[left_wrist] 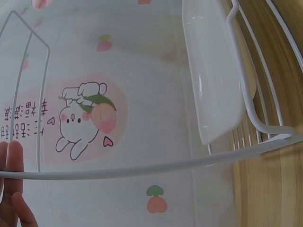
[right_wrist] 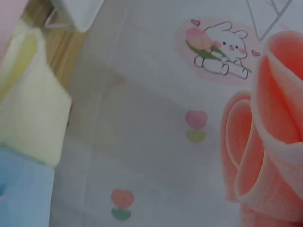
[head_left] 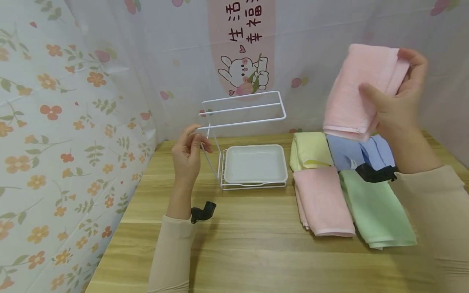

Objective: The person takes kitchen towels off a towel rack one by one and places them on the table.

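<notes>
My left hand (head_left: 187, 156) grips the upper left corner of a white wire rack (head_left: 249, 122). In the left wrist view its fingers (left_wrist: 15, 158) show at one of the rack's wires. A shallow white tray (head_left: 256, 162) sits on the rack's base. Raised at the right, my right hand (head_left: 403, 91) holds a folded pink towel (head_left: 360, 81), thumb on the near face and fingers at its far edge. The right wrist view shows the folds of that pink towel (right_wrist: 279, 151), with the hand out of sight.
Several folded towels lie on the wooden table (head_left: 256, 236) at the right: yellow (head_left: 311, 150), blue (head_left: 344, 150), pink (head_left: 324, 201) and green (head_left: 377, 209). A printed curtain (head_left: 176, 49) hangs behind the table and along its left side.
</notes>
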Demonstrator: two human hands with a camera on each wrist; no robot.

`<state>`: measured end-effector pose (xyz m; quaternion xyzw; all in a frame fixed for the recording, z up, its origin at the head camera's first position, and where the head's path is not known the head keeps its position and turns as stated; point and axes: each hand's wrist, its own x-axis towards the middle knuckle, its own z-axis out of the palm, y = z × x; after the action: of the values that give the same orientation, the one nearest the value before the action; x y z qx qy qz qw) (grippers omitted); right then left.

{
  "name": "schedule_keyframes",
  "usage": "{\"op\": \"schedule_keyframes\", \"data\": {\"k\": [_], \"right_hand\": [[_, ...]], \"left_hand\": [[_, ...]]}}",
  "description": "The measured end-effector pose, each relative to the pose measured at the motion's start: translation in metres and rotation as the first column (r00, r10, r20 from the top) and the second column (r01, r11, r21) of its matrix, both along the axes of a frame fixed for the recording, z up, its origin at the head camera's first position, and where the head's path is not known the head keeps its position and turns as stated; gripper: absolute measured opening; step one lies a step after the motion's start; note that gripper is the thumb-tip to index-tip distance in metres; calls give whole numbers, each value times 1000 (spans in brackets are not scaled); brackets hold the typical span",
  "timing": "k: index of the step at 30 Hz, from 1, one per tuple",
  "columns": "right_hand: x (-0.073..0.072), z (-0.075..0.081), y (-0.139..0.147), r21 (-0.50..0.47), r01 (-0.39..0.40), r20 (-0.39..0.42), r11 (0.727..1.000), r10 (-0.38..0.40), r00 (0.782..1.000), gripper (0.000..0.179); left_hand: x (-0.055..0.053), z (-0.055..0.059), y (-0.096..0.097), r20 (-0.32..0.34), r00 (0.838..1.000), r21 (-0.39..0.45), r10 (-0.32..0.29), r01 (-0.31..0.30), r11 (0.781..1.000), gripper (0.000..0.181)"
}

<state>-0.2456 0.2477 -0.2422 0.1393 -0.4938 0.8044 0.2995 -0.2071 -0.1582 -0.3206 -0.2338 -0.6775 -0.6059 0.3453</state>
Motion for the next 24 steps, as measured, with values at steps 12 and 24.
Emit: {"op": "schedule_keyframes", "data": {"k": [12, 24], "right_hand": [[34, -19, 53, 121, 20, 130, 992, -35, 991, 77], [57, -48, 87, 329, 68, 293, 942, -170, 941, 76]], "left_hand": [[1, 2, 1, 1, 1000, -14, 5, -5, 1000, 18], [-1, 0, 0, -19, 1000, -10, -12, 12, 1000, 21]]}}
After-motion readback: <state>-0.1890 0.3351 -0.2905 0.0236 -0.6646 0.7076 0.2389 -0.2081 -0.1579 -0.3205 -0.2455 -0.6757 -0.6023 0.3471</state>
